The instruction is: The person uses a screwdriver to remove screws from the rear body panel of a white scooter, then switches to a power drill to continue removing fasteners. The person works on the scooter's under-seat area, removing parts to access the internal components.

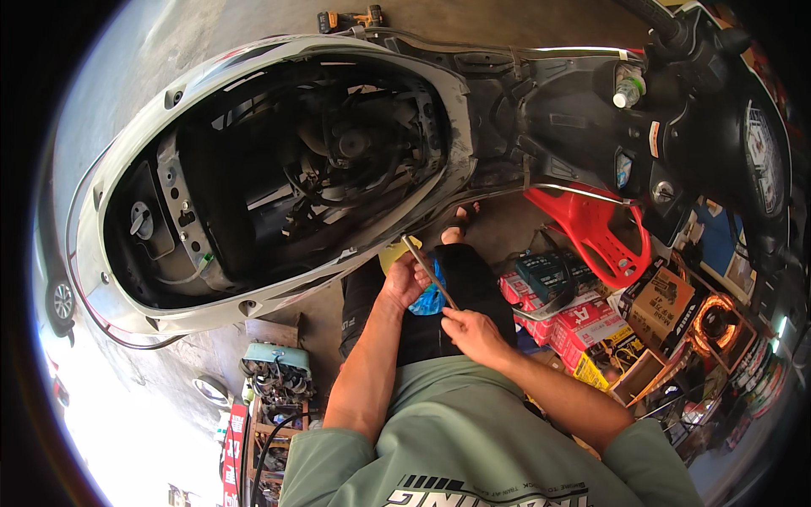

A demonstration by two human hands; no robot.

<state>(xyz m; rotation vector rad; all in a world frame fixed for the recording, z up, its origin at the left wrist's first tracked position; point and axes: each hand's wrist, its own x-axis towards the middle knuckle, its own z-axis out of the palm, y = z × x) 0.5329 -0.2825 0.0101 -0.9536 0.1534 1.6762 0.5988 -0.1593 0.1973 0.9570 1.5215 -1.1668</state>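
Observation:
My left hand [404, 282] is closed around the middle of a slim metal rod [427, 269] held slantwise above my lap. My right hand [475, 334] grips the rod's near end. The far tip points at the lower side of a scooter's pale rear body panel [466, 127], seemingly apart from it. Blue plastic-like material [428, 299] shows on my lap behind the rod, and a yellow piece [389, 252] lies partly hidden by my left hand. The scooter has no seat on it, exposing the dark engine bay [351, 144] and a fuel cap [140, 220].
A red plastic chair [599, 234] and several cartons [662, 301] stand on the right, near a copper coil [716, 320]. A cordless drill [350, 20] lies beyond the scooter. At lower left is a cluttered tool stand [277, 362]. A bottle [627, 92] sits in the scooter's front pocket.

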